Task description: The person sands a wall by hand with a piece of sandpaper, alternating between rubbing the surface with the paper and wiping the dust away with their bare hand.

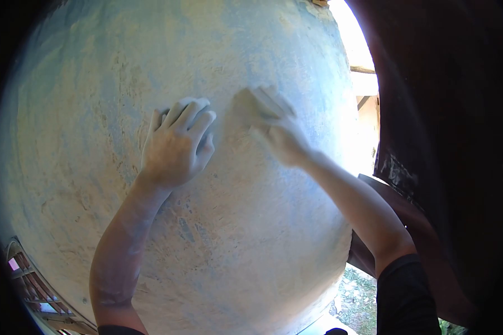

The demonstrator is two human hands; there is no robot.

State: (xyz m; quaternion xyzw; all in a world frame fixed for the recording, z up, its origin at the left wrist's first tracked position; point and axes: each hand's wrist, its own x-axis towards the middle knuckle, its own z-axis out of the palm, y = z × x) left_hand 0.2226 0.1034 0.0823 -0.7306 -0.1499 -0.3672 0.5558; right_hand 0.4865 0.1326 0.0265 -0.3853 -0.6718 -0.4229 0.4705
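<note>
A pale wall with blotchy blue-grey and beige plaster fills most of the head view and bulges through the wide lens. My left hand lies against it left of centre, fingers extended and a little apart, dusted white. To its right, my right hand is smeared by motion and close on the wall. A flat grey-brown piece, resembling sandpaper, shows under its fingers; the blur hides its outline. Fine white dust covers the fingers of both hands.
A dark brown panel stands close on the right, beside a bright opening. Green ground shows low at the right. At the lower left is a barred window. Rough, pitted patches mark the plaster.
</note>
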